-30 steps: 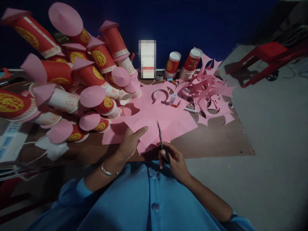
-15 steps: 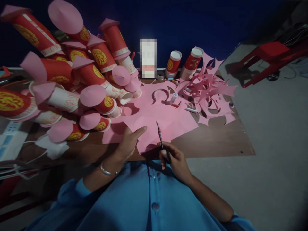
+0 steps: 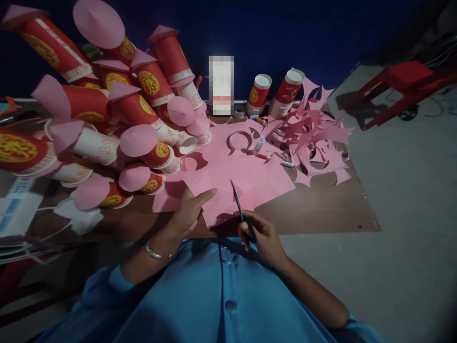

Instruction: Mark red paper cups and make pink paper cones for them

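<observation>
- Since the earlier frame, the scissors (image 3: 240,206) lean slightly further toward 11 o'clock; the left hand (image 3: 185,213) draws back a little toward 9 o'clock. The cups show no clear displacement beyond a slight drift of the view.
- Clock reference: centred on the held pink sheet (image 3: 222,191), 12 o'clock straight ahead of the wearer.
- Left hand, at 8 o'clock: thumb lies over the sheet, fingers folded beneath and mostly hidden; it pinches the near-left edge. This grip appears to steady the paper while leaving its middle accessible.
- Right hand (image 3: 262,234), at 4 o'clock: fingers wrap the scissors' handles. Blades look together, points directed to 11 o'clock above the paper; contact with it cannot be confirmed. The hold presumably keeps the blades in line with the sheet.
- Further pink sheets (image 3: 232,164) lie beneath and beyond, toward 12 o'clock, probably kept within reach.
- Cone-topped red cups (image 3: 147,83) are heaped at 10 o'clock, several tipped sideways, seemingly to keep the working spot free.
- Pink offcuts (image 3: 309,128) pile up at 2 o'clock, apparently pushed aside as scrap. Pens (image 3: 262,156) lie nearer, same direction.
- Two stacks of cups (image 3: 257,99) without cones stand at 1 o'clock, apart from the heap, likely to keep them separate.
</observation>
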Demonstrator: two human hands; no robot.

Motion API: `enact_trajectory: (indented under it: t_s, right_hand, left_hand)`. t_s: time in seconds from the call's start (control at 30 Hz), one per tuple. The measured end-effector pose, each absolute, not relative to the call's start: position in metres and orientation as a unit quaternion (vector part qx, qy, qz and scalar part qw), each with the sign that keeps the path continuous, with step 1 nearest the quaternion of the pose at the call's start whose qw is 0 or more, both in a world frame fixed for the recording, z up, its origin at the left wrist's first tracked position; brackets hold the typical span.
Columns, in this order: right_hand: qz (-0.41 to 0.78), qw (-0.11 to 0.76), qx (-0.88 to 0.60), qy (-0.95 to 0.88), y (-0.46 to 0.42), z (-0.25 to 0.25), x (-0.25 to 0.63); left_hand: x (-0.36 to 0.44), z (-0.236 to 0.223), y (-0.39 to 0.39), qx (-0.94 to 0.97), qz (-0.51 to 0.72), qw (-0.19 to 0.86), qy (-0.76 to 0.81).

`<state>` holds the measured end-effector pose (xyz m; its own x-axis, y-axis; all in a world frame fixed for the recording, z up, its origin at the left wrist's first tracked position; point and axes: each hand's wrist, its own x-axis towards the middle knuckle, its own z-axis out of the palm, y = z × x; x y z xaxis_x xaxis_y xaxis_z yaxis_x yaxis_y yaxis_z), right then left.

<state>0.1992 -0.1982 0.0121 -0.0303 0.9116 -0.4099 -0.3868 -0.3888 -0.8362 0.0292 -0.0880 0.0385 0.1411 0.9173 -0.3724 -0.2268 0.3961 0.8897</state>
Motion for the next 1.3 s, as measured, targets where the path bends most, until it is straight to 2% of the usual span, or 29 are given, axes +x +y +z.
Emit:
enact_trajectory:
  t_s: [1.3]
  right_hand:
    - [0.680,0.439,-0.504,-0.301,-0.192,0.009,0.216]
  left_hand:
    - [0.008,0.036,-0.080,0.396,0.372,0.679,0.493]
